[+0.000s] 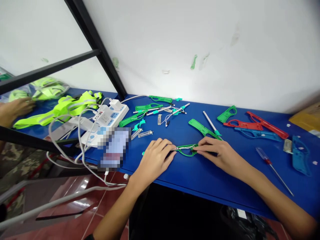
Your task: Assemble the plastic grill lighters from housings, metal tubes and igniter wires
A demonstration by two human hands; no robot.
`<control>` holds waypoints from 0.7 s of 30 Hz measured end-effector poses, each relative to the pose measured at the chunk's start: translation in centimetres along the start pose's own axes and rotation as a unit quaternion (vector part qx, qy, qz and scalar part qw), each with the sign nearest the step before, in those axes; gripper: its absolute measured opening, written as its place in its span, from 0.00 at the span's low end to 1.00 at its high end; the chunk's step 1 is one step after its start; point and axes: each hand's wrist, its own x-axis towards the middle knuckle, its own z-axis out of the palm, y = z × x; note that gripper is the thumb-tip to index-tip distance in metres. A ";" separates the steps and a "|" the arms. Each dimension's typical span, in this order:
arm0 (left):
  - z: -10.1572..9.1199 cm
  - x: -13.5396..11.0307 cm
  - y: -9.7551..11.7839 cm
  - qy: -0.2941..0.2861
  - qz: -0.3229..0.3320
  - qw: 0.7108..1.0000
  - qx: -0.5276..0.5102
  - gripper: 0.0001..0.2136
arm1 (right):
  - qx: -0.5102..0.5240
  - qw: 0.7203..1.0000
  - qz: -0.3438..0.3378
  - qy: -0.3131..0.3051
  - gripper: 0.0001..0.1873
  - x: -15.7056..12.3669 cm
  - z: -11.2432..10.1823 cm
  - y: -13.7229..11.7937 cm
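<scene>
Close to the table's front edge, a green plastic lighter casing half [184, 153] lies between both hands, with white wires along it. My left hand [156, 159] is closed, thumb and fingers pinching its left end. At the other end my right hand [221, 155] pinches the casing by a small dark part; the fingers partly hide it. Just behind my right hand are another green casing half [201, 127] and a metal tube [210, 120] with a teal piece. Several clear fuel tanks [145, 134] and wired metal tubes [184, 107] lie farther back on the left.
Red casing halves [268, 125], blue casing halves [258, 134] and a screwdriver [263, 155] lie to the right. At left are a white power strip [120, 116] with cables, a blurred-out phone [115, 148] and yellow reflective straps [60, 108]. Another person's hand [23, 106] is beyond the black frame [96, 36].
</scene>
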 end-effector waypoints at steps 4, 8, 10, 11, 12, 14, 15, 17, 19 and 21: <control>-1.2 0.7 -0.1 0.078 -0.020 0.997 -0.021 0.26 | -0.001 1.000 0.006 0.007 0.15 -0.1 0.1 0.5; -3.8 4.3 -1.5 0.138 -0.143 0.980 0.000 0.13 | -0.003 1.000 0.001 0.011 0.15 0.1 0.2 0.8; -4.7 6.8 -2.7 0.041 -0.259 0.962 0.078 0.15 | -0.011 1.000 -0.005 0.009 0.15 0.1 0.3 0.7; -4.9 7.9 -3.3 -0.033 -0.299 0.946 0.117 0.17 | -0.018 1.000 -0.008 0.008 0.15 0.0 0.3 0.7; -4.8 9.0 -4.0 -0.061 -0.317 0.938 0.129 0.18 | -0.027 1.000 -0.011 0.007 0.15 0.0 0.3 0.7; -4.3 10.6 -5.1 -0.094 -0.328 0.930 0.137 0.20 | -0.049 0.999 -0.013 0.007 0.15 -0.1 0.3 0.7; -3.9 11.1 -5.5 -0.110 -0.329 0.928 0.139 0.19 | -0.059 0.998 -0.014 0.008 0.14 -0.2 0.4 0.7; -3.3 11.8 -6.1 -0.136 -0.327 0.924 0.142 0.18 | -0.075 0.997 -0.017 0.011 0.14 -0.2 0.4 0.7; -2.8 12.1 -6.5 -0.154 -0.322 0.923 0.145 0.16 | -0.078 0.997 -0.023 0.016 0.13 -0.2 0.4 0.8; -2.7 12.2 -6.8 -0.164 -0.313 0.923 0.149 0.14 | -0.075 0.997 -0.029 0.018 0.12 -0.1 0.3 0.8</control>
